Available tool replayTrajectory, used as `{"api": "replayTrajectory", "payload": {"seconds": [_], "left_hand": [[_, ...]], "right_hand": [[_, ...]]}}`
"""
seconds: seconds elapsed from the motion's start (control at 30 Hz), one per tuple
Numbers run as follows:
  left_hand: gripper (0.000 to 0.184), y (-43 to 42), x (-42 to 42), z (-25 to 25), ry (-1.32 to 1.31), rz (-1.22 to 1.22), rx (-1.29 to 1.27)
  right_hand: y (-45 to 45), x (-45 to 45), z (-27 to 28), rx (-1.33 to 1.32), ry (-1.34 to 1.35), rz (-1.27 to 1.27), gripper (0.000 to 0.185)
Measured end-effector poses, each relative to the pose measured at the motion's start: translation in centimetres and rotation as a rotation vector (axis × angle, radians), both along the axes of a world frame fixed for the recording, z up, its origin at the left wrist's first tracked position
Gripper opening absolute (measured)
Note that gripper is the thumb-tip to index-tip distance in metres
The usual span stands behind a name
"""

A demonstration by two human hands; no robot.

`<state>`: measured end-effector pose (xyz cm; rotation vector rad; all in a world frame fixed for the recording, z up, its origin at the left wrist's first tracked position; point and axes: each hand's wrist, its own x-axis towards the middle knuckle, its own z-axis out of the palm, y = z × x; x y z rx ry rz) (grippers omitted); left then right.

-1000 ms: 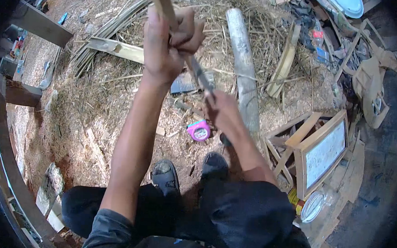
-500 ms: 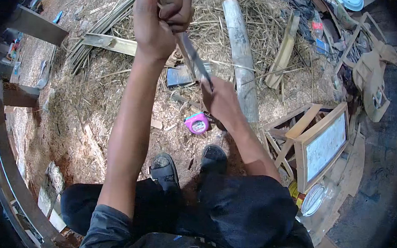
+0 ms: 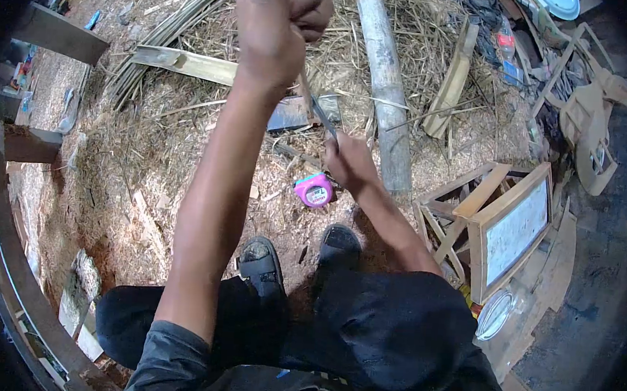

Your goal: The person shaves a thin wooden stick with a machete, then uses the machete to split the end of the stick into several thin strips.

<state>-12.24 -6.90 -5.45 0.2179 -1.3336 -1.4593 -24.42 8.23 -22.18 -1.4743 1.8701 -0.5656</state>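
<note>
My left hand is raised at the top of the view, fingers wrapped round a thin bamboo strip that slants down below the fist. My right hand is closed on the handle of a knife, its blade pointing up and left beside the strip's lower end. Whether blade and strip touch I cannot tell. The knife handle is mostly hidden in the fingers. Just below my right hand, a pink tape measure lies on the ground. Behind the strip rests a flat dark-blue piece.
A thick bamboo pole lies beyond my right hand, with a split bamboo piece further right. A wooden frame box stands at right. Left are a bundle of thin strips and wooden beams. Shavings cover the ground.
My left hand has shifted right and slightly up with the strip. My right hand has moved a little right and down with the knife.
</note>
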Motion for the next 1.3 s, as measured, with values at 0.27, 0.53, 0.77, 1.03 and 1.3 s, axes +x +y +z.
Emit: {"api": "replayTrajectory", "payload": {"seconds": [0.27, 0.53, 0.77, 1.03, 1.3], "left_hand": [[0.064, 0.4, 0.6, 0.1, 0.021, 0.014, 0.001], [0.063, 0.4, 0.2, 0.2, 0.014, 0.100, 0.012], [0.064, -0.5, 1.3, -0.1, 0.051, 0.093, 0.060], [0.064, 0.3, 1.7, 0.0, 0.083, 0.136, 0.089], [0.064, 0.2, 1.0, 0.1, 0.049, 0.103, 0.062]], "right_hand": [[-1.8, -1.8, -1.1, 0.065, -0.109, 0.041, 0.035], [0.8, 0.4, -0.5, -0.045, -0.134, 0.038, 0.047], [0.1, 0.3, 5.4, -0.109, -0.037, 0.016, 0.046], [0.4, -0.5, -2.8, 0.055, -0.064, -0.026, 0.044], [2.7, -0.3, -1.5, -0.228, -0.088, 0.008, 0.044]]}}
